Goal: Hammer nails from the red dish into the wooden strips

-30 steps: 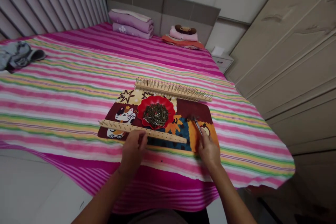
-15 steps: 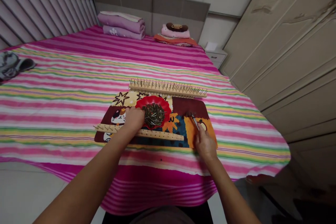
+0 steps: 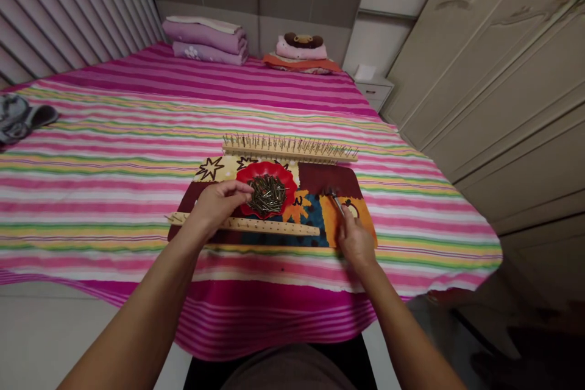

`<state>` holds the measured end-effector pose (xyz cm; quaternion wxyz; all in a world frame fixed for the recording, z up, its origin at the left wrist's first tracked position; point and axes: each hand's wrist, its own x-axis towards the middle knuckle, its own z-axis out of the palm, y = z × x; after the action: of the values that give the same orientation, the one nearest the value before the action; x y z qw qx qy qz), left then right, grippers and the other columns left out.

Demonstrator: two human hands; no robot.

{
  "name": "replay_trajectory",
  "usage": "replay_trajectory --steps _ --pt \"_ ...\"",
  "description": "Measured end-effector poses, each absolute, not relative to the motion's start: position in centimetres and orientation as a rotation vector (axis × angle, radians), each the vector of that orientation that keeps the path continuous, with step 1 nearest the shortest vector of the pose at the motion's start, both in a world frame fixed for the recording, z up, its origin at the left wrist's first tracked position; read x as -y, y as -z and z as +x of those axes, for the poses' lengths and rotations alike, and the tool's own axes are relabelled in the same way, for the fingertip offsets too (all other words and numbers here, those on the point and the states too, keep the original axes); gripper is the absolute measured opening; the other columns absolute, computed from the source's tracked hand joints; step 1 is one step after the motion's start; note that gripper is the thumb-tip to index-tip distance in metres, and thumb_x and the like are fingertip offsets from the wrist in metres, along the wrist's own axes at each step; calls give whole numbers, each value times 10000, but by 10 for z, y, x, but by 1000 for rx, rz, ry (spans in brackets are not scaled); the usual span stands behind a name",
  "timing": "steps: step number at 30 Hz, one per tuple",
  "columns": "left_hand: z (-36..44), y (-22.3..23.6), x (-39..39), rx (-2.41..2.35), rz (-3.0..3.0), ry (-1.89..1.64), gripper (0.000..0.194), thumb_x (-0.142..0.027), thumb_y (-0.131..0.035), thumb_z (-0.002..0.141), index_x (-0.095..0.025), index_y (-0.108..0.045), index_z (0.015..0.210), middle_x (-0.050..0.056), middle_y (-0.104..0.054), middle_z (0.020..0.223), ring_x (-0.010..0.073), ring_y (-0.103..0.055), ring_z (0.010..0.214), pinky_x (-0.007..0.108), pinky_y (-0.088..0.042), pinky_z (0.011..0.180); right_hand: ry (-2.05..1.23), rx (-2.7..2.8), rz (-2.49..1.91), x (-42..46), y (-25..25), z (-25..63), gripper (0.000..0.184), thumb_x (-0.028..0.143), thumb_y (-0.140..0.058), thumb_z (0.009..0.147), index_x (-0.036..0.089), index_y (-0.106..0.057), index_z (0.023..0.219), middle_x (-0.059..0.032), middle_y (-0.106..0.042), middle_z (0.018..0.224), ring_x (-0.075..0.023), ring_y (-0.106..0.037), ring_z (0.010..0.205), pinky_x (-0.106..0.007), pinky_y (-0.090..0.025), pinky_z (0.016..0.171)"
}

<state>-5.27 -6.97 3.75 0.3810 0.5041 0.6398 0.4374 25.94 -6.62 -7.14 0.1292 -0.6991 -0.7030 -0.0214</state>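
My left hand (image 3: 218,206) is at the left rim of a red scalloped bowl (image 3: 292,183), thumb and forefinger pinched together. Whatever lies between the fingertips is too small to make out. A heap of metal nails (image 3: 269,195) fills the bowl. Below that hand runs a pale wooden strip (image 3: 278,227), with rows of small holes and a few nails standing at its left end. My right hand (image 3: 356,241) is closed around the handle of a hammer (image 3: 337,202), whose dark, blurred head points away from me over the patterned mat (image 3: 320,177).
Behind the mat lies a second wooden strip (image 3: 292,152), bristling with upright nails. Everything rests on a striped bedspread (image 3: 425,213). Folded purple bedding (image 3: 205,39) and a pink pile (image 3: 301,52) are at the headboard. Grey cloth (image 3: 22,119) lies far left; a wardrobe (image 3: 503,73) stands right.
My left hand has drawn back from among the nails to the left, up by the bowl's rim. The right hand keeps hold of the hammer in much the same place.
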Motion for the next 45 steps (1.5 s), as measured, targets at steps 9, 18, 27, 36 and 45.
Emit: replay_trajectory --steps 9,18,27,36,45 --pt "-44 -21 118 -1334 771 -1181 325 -236 -836 419 -177 -733 722 33 -722 727 133 -648 670 257 -532 677 76 2052 -2019 66 72 260 514 188 -410 879 151 -471 1388 -129 -668 999 -209 -621 740 -281 -466 626" --pt "-28 19 137 -1347 589 -1319 366 -309 -868 424 -155 -727 724 11 -697 678 98 -617 594 214 -541 596 110 2047 -2041 65 72 260 504 195 -422 883 155 -478 1382 -109 -649 907 -180 -581 684 -255 -427 593" --pt "-4 56 137 -1642 703 -1577 341 -391 -744 624 -174 -715 885 42 -729 870 167 -673 779 335 -563 770 100 2049 -2035 65 72 260 518 190 -468 863 171 -482 1380 -96 -641 894 -164 -559 664 -241 -407 567" --pt "1 78 132 -1948 1510 -1603 188 -356 -591 798 -197 -675 853 35 -731 857 161 -679 805 285 -537 779 131 2062 -2057 65 72 259 514 194 -466 868 172 -488 1381 -95 -640 886 -162 -555 650 -242 -393 560" --pt "3 80 125 -1994 1669 -1563 143 -297 -545 841 -199 -649 853 46 -717 855 164 -664 818 286 -502 793 118 2074 -2080 66 71 258 514 207 -436 884 177 -470 1395 -97 -633 904 -170 -571 679 -248 -410 571"
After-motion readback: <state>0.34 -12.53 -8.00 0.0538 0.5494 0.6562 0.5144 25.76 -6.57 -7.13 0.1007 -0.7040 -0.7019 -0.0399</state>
